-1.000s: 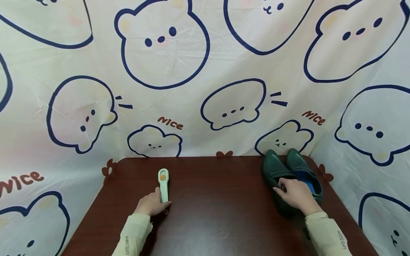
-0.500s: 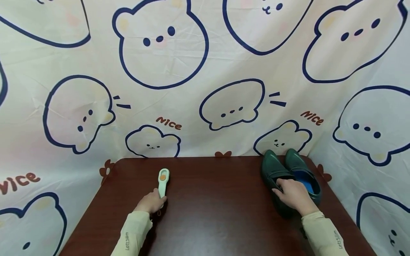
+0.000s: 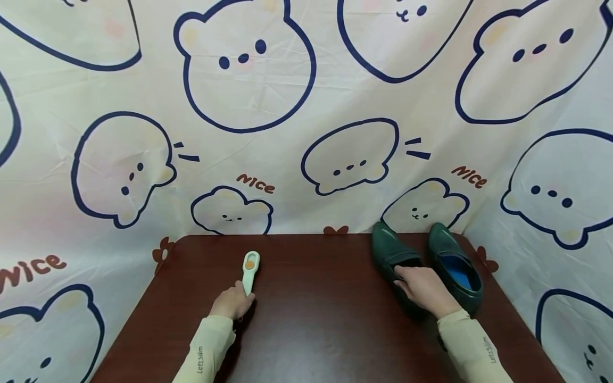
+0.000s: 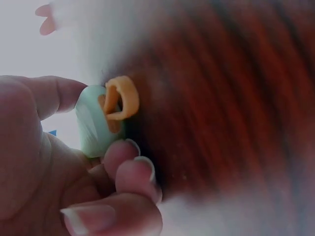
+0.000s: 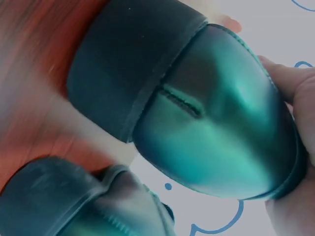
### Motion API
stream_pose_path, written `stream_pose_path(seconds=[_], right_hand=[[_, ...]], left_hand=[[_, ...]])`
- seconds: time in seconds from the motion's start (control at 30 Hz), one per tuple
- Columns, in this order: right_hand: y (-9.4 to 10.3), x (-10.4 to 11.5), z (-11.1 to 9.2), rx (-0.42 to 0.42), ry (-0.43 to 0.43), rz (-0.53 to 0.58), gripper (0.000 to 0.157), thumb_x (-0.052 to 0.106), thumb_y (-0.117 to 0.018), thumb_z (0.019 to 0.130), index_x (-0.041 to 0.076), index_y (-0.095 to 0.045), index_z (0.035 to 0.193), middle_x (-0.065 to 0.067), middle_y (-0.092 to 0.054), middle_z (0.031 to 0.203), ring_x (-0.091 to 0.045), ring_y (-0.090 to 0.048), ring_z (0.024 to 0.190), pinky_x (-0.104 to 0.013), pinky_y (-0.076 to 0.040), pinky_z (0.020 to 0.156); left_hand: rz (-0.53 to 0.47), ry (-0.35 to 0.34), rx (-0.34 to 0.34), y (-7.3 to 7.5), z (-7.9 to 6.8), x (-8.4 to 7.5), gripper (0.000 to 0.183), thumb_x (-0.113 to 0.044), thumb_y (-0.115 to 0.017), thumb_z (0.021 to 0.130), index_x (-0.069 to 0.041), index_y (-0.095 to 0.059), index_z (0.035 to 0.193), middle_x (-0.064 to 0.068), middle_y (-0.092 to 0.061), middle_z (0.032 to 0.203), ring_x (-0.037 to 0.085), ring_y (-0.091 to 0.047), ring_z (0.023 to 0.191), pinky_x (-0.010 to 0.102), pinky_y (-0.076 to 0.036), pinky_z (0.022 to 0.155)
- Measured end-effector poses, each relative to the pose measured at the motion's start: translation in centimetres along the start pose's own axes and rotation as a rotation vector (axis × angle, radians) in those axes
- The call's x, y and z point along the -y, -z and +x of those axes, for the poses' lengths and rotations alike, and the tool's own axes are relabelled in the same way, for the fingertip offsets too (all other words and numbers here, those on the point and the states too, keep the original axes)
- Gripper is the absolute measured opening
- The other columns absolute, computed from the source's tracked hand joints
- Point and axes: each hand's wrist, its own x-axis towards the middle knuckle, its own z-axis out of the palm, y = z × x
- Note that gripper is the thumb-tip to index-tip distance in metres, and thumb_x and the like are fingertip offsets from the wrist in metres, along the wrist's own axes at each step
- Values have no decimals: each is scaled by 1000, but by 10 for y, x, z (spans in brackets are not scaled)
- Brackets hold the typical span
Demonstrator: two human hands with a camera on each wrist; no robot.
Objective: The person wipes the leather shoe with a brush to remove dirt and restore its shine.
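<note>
My left hand (image 3: 232, 302) grips the handle of a slim mint-green implement (image 3: 250, 274) with a rounded head and an orange spot. In the left wrist view, thumb and fingers wrap the handle's end (image 4: 91, 123), from which an orange loop (image 4: 130, 96) sticks out. On the right, my right hand (image 3: 426, 291) holds a dark green loafer (image 3: 390, 247) by its opening, fingers partly hidden inside. The matching loafer (image 3: 450, 252), blue-lined, stands to its right. The held shoe's heel (image 5: 133, 64) and shiny back fill the right wrist view, above the other shoe (image 5: 44, 191).
Both shoes are at the back right of a dark brown table (image 3: 306, 319), toes by the far edge. A white cloth (image 3: 287, 154) with blue bear outlines hangs behind and along the sides.
The held loafer has shifted left with my right hand, opening a gap from its mate. My left hand has closed round the implement's handle, moving it slightly right and tilting it.
</note>
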Motion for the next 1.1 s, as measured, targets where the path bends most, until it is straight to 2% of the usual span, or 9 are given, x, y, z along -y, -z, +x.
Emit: stream_pose_path(seconds=[0.33,0.43,0.5,0.6,0.67,0.73,0.83,0.97,1.1], right_hand=[[-4,33,23,2,179,20,10,23,-75,84,26,-67,90,12,-63,80,-6,-49,71,-24,-48,63],[-10,36,26,-32,221,22,10,25,-74,84,26,-71,93,11,-64,85,-11,-51,81,-31,-50,79],[-13,35,28,-75,220,23,13,26,-75,84,27,-72,97,8,-63,90,-14,-54,91,-40,-44,96],[-17,28,29,-101,136,65,29,34,-74,83,27,-70,112,0,-60,115,-25,-49,120,-54,-28,108],[-17,22,28,-73,14,141,45,45,-72,82,27,-64,123,-6,-49,135,-33,-41,131,-59,-27,107],[-19,17,26,-23,-121,246,58,55,-69,81,28,-56,131,-8,-37,147,-38,-39,132,-61,-34,101],[-21,12,25,35,-245,380,62,61,-66,79,30,-52,131,-9,-41,143,-36,-51,117,-60,-44,91],[-24,8,29,68,-252,457,59,56,-69,80,31,-49,129,-6,-52,130,-28,-54,108,-56,-46,90],[-28,7,36,86,-238,505,57,48,-72,81,33,-47,131,-2,-50,134,-26,-52,111,-55,-45,92]], left_hand=[[18,3,-14,-4,2,3,39,-31,-52,93,6,-45,103,10,-53,68,25,-53,59,39,-43,61],[27,4,-13,-4,2,3,39,-30,-52,93,7,-45,104,10,-53,69,25,-53,59,39,-44,61],[25,3,-9,-3,0,3,40,-30,-52,93,8,-45,105,11,-53,69,25,-53,59,39,-44,61],[18,1,-9,-2,-1,1,40,-30,-51,92,7,-45,106,11,-53,70,25,-53,59,39,-43,60],[22,-10,-19,-2,0,0,40,-30,-51,92,7,-45,106,12,-54,71,26,-53,59,39,-43,59],[29,-19,-30,-3,2,0,40,-30,-52,92,7,-45,104,12,-54,72,26,-53,60,40,-42,58],[35,-25,-36,-3,2,-1,39,-30,-52,91,6,-45,103,13,-54,72,26,-53,60,40,-42,58],[35,-22,-29,-2,0,-1,39,-30,-52,90,6,-46,103,13,-55,72,26,-53,60,39,-42,58],[47,-14,-32,-2,-1,1,40,-31,-52,90,6,-46,104,13,-55,73,26,-53,61,40,-42,58]])
